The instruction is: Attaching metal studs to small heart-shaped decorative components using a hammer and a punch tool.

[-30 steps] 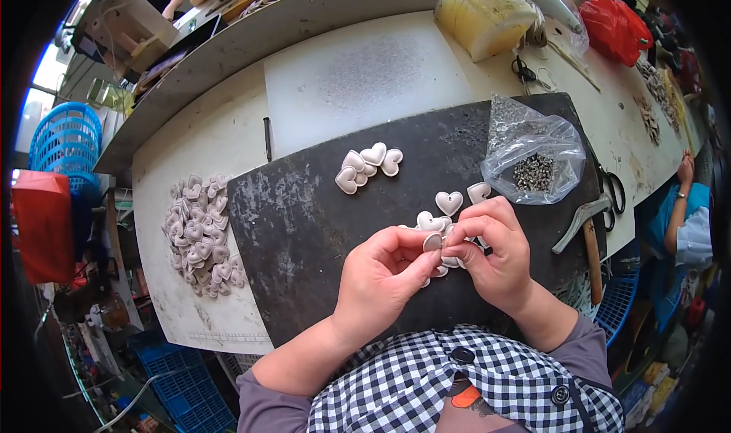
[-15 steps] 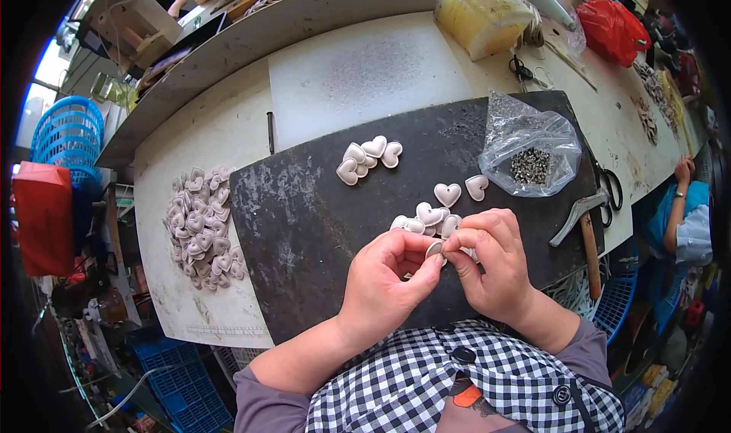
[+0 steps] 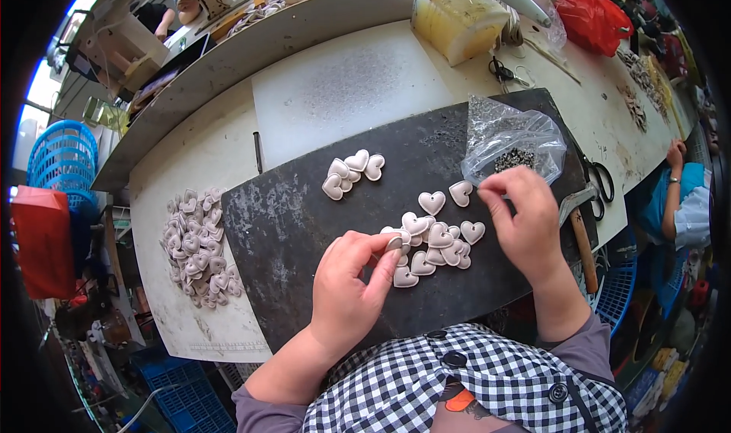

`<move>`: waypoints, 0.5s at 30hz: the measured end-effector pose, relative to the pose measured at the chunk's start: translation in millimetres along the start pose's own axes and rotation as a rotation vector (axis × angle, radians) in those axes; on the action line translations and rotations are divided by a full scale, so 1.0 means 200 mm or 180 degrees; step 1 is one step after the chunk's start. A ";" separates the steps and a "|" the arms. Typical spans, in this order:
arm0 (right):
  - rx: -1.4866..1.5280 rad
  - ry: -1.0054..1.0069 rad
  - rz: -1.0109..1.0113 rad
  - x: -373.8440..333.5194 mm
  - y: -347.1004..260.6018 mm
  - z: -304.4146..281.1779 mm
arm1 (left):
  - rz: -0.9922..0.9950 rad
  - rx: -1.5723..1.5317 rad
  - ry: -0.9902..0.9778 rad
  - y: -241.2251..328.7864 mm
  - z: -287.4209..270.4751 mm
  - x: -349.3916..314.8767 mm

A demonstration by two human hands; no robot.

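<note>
Between the thumb and index finger of my left hand (image 3: 349, 277) a small padded heart (image 3: 394, 243) is pinched, turned nearly edge-on. My right hand (image 3: 528, 224) is beside the near edge of a clear plastic bag (image 3: 478, 148), thumb and fingertips drawn together; whether anything is in them is too small to see. Tiny dark metallic pieces (image 3: 515, 159) lie inside the bag. Several pale pink padded hearts (image 3: 440, 235) are clustered between my hands on the black board (image 3: 297, 235), with two single hearts (image 3: 432, 202) just beyond and a smaller group (image 3: 355, 173) farther left.
A large heap of hearts (image 3: 194, 239) covers the table's left side. Hammer (image 3: 583, 250) and black-handled scissors (image 3: 603, 183) lie at the board's right edge. Behind are a white sheet (image 3: 293, 90), a yellowish block (image 3: 457, 30) and a red bag (image 3: 592, 20). Another person's arm (image 3: 673, 186) shows at far right.
My hands have come apart. The right has moved right, from the pinched heart to the plastic bag; the left, still holding the heart, has shifted left. More of the heart cluster shows.
</note>
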State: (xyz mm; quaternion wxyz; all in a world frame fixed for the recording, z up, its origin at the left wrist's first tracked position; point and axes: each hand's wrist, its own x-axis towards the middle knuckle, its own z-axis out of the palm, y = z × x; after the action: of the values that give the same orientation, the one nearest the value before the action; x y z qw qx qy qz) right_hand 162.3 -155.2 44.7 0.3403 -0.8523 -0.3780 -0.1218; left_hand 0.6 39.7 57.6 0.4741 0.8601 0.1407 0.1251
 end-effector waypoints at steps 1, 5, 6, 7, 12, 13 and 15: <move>-0.0416 0.0052 0.0096 0.03 0.05 0.00 | -0.0007 0.0082 -0.0013 -0.05 0.00 0.00; -0.0817 -0.0067 0.0184 0.03 0.14 0.05 | -0.0426 0.0289 0.0020 -0.06 0.00 0.05; -0.0763 -0.0082 0.0167 0.03 0.13 0.06 | -0.0463 0.0326 0.0047 -0.08 -0.02 0.07; -0.0820 -0.0101 0.0180 0.03 0.12 0.06 | -0.0409 0.0385 0.0321 -0.11 -0.03 0.09; -0.0795 -0.0054 0.0013 0.04 0.12 0.07 | -0.0039 0.1458 0.0789 -0.28 -0.08 0.22; -0.0792 -0.0044 0.0006 0.04 0.12 0.06 | -0.0032 0.1463 0.0798 -0.29 -0.09 0.23; -0.0275 0.0148 -0.0032 0.03 0.13 0.03 | 0.0118 0.1393 0.0902 -0.28 -0.09 0.22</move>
State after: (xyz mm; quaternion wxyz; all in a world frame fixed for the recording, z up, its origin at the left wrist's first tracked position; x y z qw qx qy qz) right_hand 186.1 -160.0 29.6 0.3113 -0.8612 -0.3687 -0.1596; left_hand 29.0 98.0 22.8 0.2499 0.9185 0.2136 0.2195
